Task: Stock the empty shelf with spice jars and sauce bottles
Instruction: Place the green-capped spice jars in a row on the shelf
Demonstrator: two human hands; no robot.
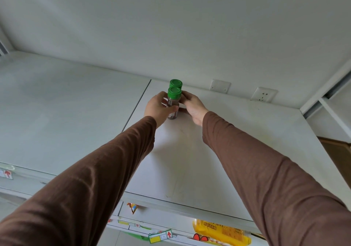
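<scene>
Two spice jars with green caps stand one behind the other on the white top shelf [190, 160], near the back wall. The front jar [173, 101] has a dark filling and a label; the rear jar [175, 84] shows little more than its cap. My left hand [157, 109] curls round the front jar from the left, thumb across its body. My right hand [192, 106] holds the jars from the right, its fingers partly hidden behind them. Both arms wear brown sleeves.
A seam [136, 105] splits the shelf into left and right panels. A blank wall plate [220, 86] and a socket [264, 94] sit on the back wall. Below the front edge hang price tags [161, 236] and a yellow packet [222, 232]. A white frame [322, 97] bounds the right side.
</scene>
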